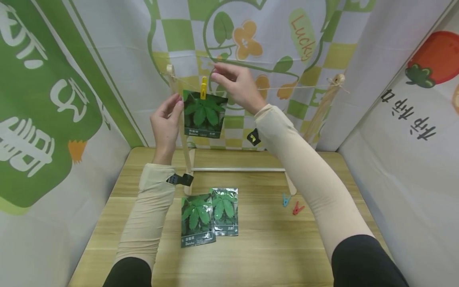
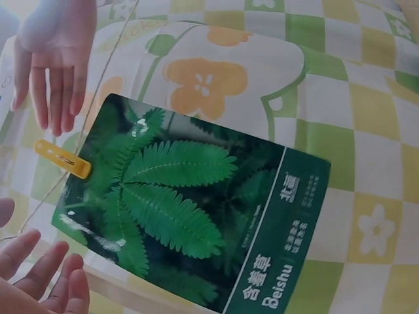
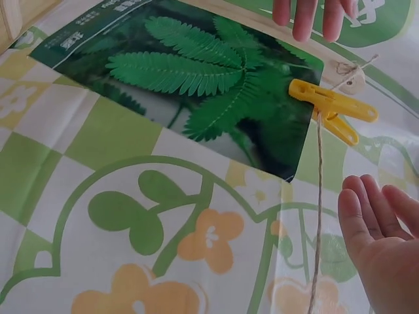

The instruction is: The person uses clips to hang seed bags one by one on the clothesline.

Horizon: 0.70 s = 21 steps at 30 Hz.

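A green seed packet (image 1: 204, 114) with a fern-like leaf picture hangs from a string (image 1: 287, 87), held by a yellow clothespin (image 1: 203, 88) at its top edge. My left hand (image 1: 166, 123) is just left of the packet, fingertips close to its upper corner. On the other side my right hand (image 1: 238, 85) is raised above the string, right of the clothespin. In the right wrist view the clothespin (image 3: 332, 109) bites both packet and string, and the right hand's fingers (image 3: 366, 209) are apart from it. The left wrist view shows loosely bent left fingers (image 2: 42, 275) holding nothing.
Two more seed packets lie overlapping on the wooden table, a front one (image 1: 198, 221) and a rear one (image 1: 226, 211). A blue clothespin (image 1: 285, 200) and a red clothespin (image 1: 298, 208) lie right of them. Wooden posts (image 1: 324, 105) carry the string; a metal bar (image 1: 238, 169) joins their feet.
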{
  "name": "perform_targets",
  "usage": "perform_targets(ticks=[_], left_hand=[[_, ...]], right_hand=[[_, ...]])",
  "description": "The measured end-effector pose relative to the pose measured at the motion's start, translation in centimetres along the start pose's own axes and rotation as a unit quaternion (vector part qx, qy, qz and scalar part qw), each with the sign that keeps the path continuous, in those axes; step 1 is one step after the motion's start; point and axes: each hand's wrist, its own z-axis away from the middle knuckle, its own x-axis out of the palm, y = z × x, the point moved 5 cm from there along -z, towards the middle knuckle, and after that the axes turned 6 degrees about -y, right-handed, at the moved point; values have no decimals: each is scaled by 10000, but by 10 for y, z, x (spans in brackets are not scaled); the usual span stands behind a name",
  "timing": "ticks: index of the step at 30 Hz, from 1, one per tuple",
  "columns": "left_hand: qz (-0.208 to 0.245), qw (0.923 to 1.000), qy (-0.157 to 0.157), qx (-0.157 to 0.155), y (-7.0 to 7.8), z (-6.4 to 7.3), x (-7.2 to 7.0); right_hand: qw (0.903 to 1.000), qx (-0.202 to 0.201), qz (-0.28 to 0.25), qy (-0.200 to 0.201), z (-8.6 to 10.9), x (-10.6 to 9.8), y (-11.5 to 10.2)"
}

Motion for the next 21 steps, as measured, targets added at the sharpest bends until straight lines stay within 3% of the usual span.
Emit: perform_targets(ticks=[5, 15, 21], left_hand=[[27, 9997, -194, -108, 4, 4, -1], [-659, 9959, -586, -204, 4, 14, -4], [-787, 9939, -745, -205, 5, 22, -7]], right_hand=[[9996, -193, -105, 179, 10, -6, 3], [9985, -356, -142, 390, 33, -16, 11], [9979, -531, -53, 373, 48, -21, 11]])
